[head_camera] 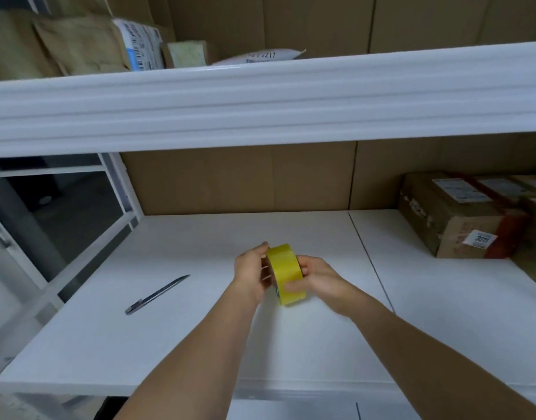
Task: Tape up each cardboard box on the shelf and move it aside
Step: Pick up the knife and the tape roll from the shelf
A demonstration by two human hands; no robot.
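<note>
Dim, even light; soft blur, wide-angle bending at edges.

- Tape roll (286,272): bright yellow, glossy.
- Shelf board (200,322): plain white.
- Upper shelf beam (260,98): white, ribbed in pale grey lines.
- Cardboard box (460,216): brown, with white labels printed in dark text and a red-orange patch.
- Utility knife (156,295): dark grey.
- Cardboard back panel (245,180): plain tan.

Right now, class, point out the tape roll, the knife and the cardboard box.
tape roll (286,268), head view, yellow outer band between the hands
knife (156,295), head view, middle of its body
cardboard box (451,216), head view, top face near the front edge
</note>
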